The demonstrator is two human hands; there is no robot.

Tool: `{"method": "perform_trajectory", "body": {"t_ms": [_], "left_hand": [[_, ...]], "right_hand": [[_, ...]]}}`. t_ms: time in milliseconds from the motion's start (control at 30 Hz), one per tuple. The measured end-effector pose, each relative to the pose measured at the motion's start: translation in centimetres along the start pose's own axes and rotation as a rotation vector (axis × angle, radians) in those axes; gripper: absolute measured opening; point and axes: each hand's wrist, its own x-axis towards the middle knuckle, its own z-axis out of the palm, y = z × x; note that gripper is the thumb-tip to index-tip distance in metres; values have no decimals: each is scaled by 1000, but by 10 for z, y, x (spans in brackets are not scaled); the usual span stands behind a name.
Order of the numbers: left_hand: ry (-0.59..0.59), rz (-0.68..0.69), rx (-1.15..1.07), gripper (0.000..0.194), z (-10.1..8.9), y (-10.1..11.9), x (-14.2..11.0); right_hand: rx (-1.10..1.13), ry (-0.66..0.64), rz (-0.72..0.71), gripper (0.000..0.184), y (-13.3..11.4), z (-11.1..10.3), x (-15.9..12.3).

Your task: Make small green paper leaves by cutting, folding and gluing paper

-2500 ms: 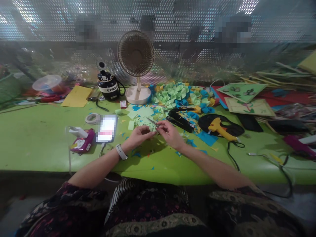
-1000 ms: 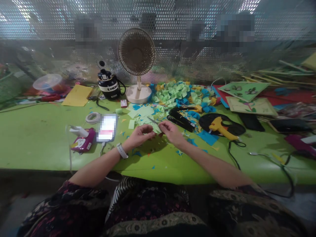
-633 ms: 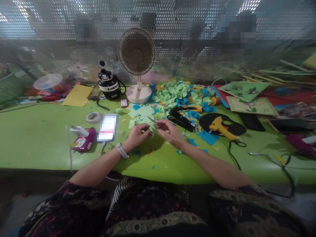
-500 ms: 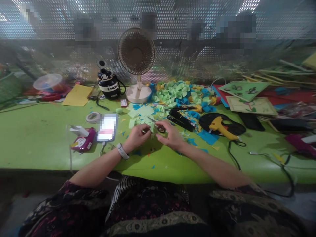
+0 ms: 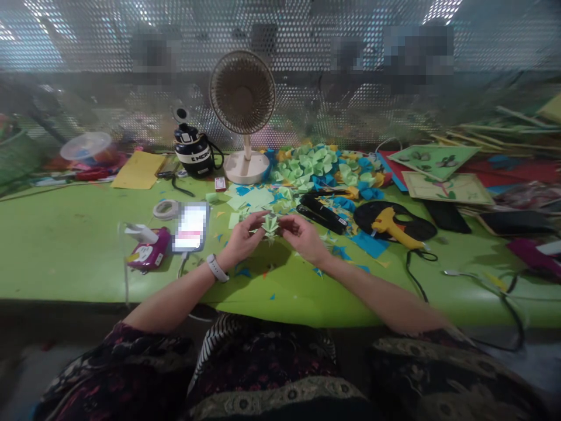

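My left hand [image 5: 242, 238] and my right hand [image 5: 302, 236] meet over the green table [image 5: 65, 245], both pinching a small folded light-green paper piece [image 5: 270, 223] between their fingertips. A white watch sits on my left wrist. Just beyond the hands lie flat light-green paper squares [image 5: 250, 199] and small coloured scraps. The scissors seen earlier in my right hand are hidden now.
A pile of folded green, blue and yellow paper [image 5: 322, 166] lies behind the hands. A black stapler [image 5: 323, 213], a yellow glue gun [image 5: 392, 227] with its cord, a phone [image 5: 191, 226], a tape roll [image 5: 165, 209], a fan [image 5: 243, 111] and a black jug [image 5: 195, 153] stand around.
My right hand held small scissors against the paper before; now both hands hold the folded green piece up, opened out slightly, and the scissors no longer show.
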Motion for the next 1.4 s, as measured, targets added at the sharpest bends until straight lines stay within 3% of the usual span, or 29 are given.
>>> {"method": "perform_trajectory", "body": {"t_ms": [167,367,767,1400], "left_hand": [[7,-30,-42,32,2,-8,2],[31,67,125,31,-2,-11,2],[7,268,284,35,-2,-9,0],[0,313,335,36,-2,-8,0]], "right_hand": [[-51,0,35,24,-3,-2,-1],[-69,-59,47,29,-19,-5,-6],[5,-13,109,24,-17,-5,-3],[33,-20,141,26,-18,-6,-2]]}}
